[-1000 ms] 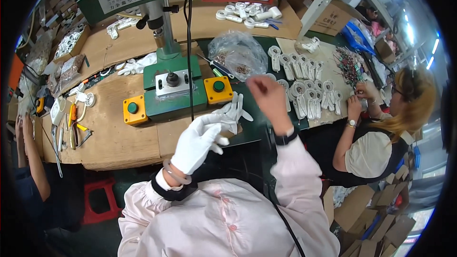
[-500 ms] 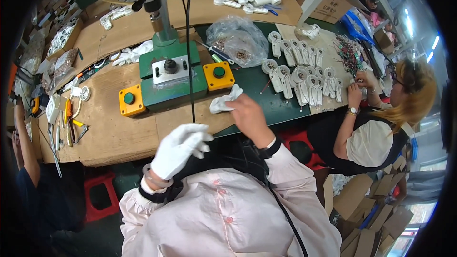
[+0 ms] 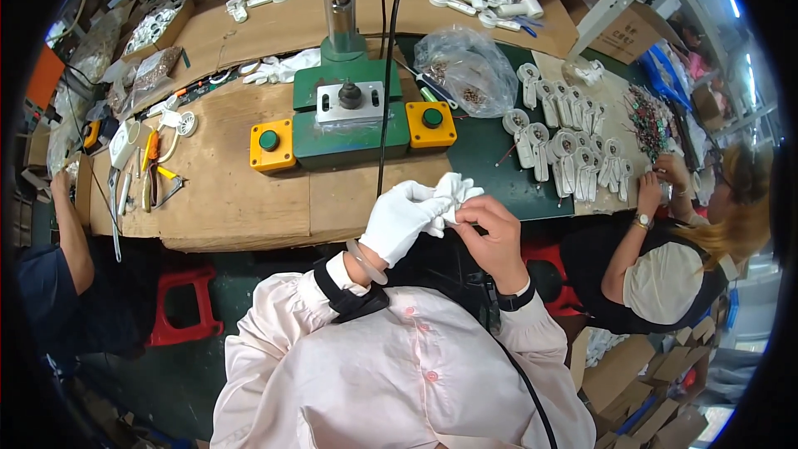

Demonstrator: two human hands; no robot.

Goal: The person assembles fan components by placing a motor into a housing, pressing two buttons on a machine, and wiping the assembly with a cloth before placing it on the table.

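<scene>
My left hand [image 3: 397,223] wears a white glove. Its fingers close on a second, crumpled white glove [image 3: 456,189], held in front of my body just off the table's front edge. From the other side my bare right hand [image 3: 496,243] pinches the same loose glove near its lower edge. Beyond my hands stands a green bench press [image 3: 349,148] with a metal plate on its base. A yellow box with a green button sits at the press's left [image 3: 273,146], and another yellow button box [image 3: 431,125] at its right.
White handheld fan parts [image 3: 573,145] lie in rows at the right, beside a clear bag [image 3: 465,75] of small copper-coloured pieces. Pliers and other hand tools [image 3: 151,175] lie at the left. A co-worker [image 3: 665,258] sits at the right; another person's arm [image 3: 71,224] shows at the left.
My right hand has brought the loose glove from the table beside the press toward my body. My gloved left hand has moved right and now grips it too. The view has shifted.
</scene>
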